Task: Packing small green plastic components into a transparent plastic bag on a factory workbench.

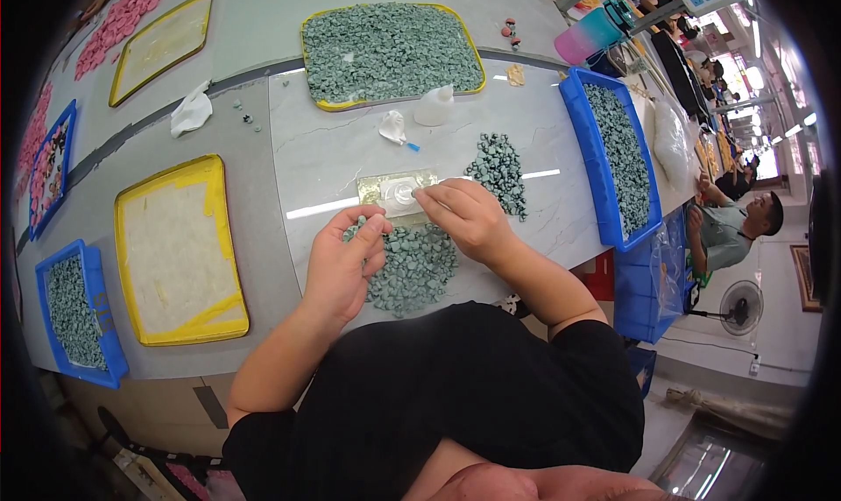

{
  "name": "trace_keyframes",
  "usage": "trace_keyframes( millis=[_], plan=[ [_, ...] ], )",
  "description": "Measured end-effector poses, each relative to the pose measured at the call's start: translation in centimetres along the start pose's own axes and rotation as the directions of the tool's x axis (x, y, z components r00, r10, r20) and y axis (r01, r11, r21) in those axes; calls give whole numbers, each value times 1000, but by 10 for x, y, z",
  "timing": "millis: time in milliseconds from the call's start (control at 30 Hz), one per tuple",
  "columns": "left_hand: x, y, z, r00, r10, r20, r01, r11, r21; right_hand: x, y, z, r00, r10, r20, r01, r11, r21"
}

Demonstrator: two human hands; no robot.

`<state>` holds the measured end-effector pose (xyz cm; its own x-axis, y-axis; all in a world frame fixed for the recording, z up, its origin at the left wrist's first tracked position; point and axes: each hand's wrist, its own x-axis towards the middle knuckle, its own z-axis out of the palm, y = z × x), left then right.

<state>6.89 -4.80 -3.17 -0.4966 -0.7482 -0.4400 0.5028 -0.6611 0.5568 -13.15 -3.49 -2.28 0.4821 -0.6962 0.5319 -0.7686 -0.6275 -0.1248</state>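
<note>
- Working at a pale marble-patterned tabletop (333,151), a person in a black shirt bends over a small clear plastic tray (396,190) lying flat near the middle.
- Right hand (464,216): fingertips pinched together and pressing on the tray's right end; whether a piece is held between them cannot be told.
- Left hand (342,260): loosely curled, thumb and forefinger closed at the tray's near left corner, resting over a heap of grey-green pieces (407,269).
- Heaps: two loose ones, the second heap (499,172) just right of the tray, touching neither hand.
- Bins: two blue bins of grey-green pieces, one along the right table edge (604,194), one at the near left corner (74,313).
- Yellow-rimmed trays: three, one full of pieces (390,50) at the far edge, one pale and flat (175,247) left of the hands, one far left (162,41).
- Open room: bare tabletop between the tray and the far tray, broken by a white squeeze bottle (434,107) and a crumpled wrapper (392,126).
</note>
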Motion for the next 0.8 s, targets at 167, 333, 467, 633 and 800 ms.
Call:
trace_keyframes(
  millis=[167, 333, 467, 633, 800],
  plan=[
    [-1, 3, -1, 999, -38, 7, 38, 999, -23, 0, 1, 1, 1000, -20, 14, 20, 1000, -7],
    [-1, 4, 0, 998, -64, 9, 64, 997, -42, -1, -1, 1, 996, 85, 5, -85, 987, 137],
    [-2, 3, 3, 1000, -26, 18, 25, 999, 39, 0, -10, -4, 853, 517, 74, -491, 747, 447],
    [-1, 1, 0, 999, -23, 33, 22, 1000, 21, 8, -23, -10, 551, 707, 443, -651, 32, 758],
    [-5, 4, 0, 996, -68, 58, 69, 997, -21, 10, -33, -8, 552, 690, 468, -615, -43, 788]
  ],
)
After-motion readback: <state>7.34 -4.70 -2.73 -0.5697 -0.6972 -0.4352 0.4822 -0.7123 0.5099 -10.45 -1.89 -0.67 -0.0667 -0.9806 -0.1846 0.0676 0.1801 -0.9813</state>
